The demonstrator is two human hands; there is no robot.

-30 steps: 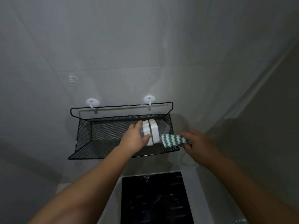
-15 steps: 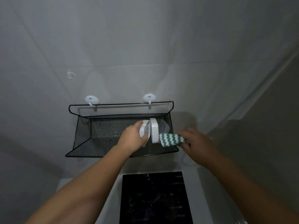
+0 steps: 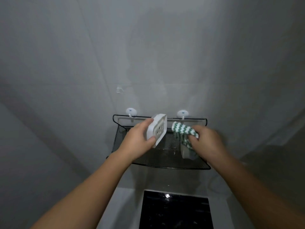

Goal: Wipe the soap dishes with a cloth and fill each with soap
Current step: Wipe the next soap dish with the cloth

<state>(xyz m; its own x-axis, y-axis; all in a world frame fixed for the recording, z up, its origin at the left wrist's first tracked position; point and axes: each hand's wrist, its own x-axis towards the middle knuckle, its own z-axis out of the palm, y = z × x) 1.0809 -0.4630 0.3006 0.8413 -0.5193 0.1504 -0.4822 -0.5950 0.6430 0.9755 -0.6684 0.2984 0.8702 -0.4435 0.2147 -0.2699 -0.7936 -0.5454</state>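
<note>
The left hand [image 3: 138, 139] clasps a white dish [image 3: 156, 129] by its rim, thumb on the near edge and fingers behind the far one. It is lifted clear above the mesh rack [image 3: 165, 166] and tilted, so its hollow, pierced face turns right toward the cloth [image 3: 183, 131]. The right hand [image 3: 206, 142] is closed round that green-and-white cloth, which is bunched, with a tail hanging near the dish but apart from it. The dish looks like light, stiff plastic, probably slick if wet, so an edge hold like this one suits it and leaves the hollow free for wiping. The cloth looks soft and limp and should push into corners and drain holes. By count there are one dish in hand, one cloth, one rack and two wall hooks [image 3: 131, 111] at the far rail. A pale thing [image 3: 185, 152] in the rack under the right hand may be a second dish, but I cannot tell. No soap shows. A black panel [image 3: 175, 210] lies near.
</note>
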